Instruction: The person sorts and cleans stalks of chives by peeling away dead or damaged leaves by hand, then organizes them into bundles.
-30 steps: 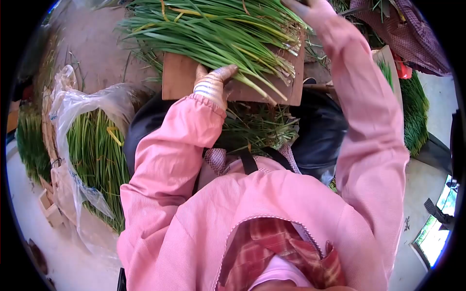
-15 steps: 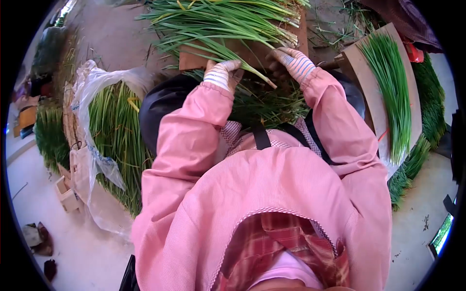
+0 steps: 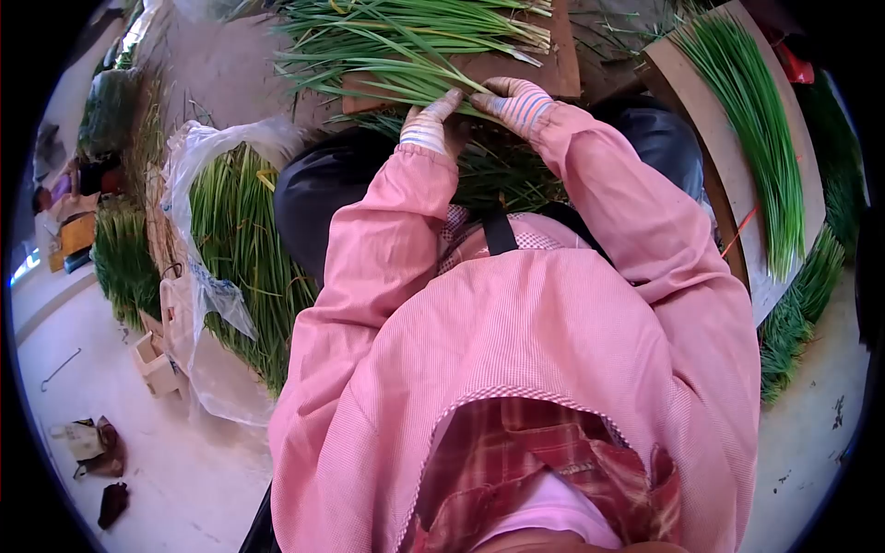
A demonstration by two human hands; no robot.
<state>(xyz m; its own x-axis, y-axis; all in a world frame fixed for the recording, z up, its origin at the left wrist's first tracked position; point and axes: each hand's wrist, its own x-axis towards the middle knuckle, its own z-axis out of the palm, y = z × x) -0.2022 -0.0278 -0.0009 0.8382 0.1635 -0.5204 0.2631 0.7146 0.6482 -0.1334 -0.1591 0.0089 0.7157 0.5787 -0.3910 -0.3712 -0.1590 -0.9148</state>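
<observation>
My left hand, in a striped glove, is closed around a few long green chives, its thumb lying on top of them. Close beside it my right hand, gloved alike, pinches chive stalks near their pale ends. Just beyond both hands a larger pile of chives lies on a brown board, pale ends to the right. Below the hands, loose green leaves lie between my knees. The fingers' undersides are partly hidden.
At left, a clear plastic bag holds upright chives. On the right, a neat chive bundle lies on a pale board, with more greens beside it. A small wooden box stands at left.
My right hand has moved left, close to the left hand, and now pinches stalks. The chives' pale tips, which stuck out between the hands, are now by the right fingers.
</observation>
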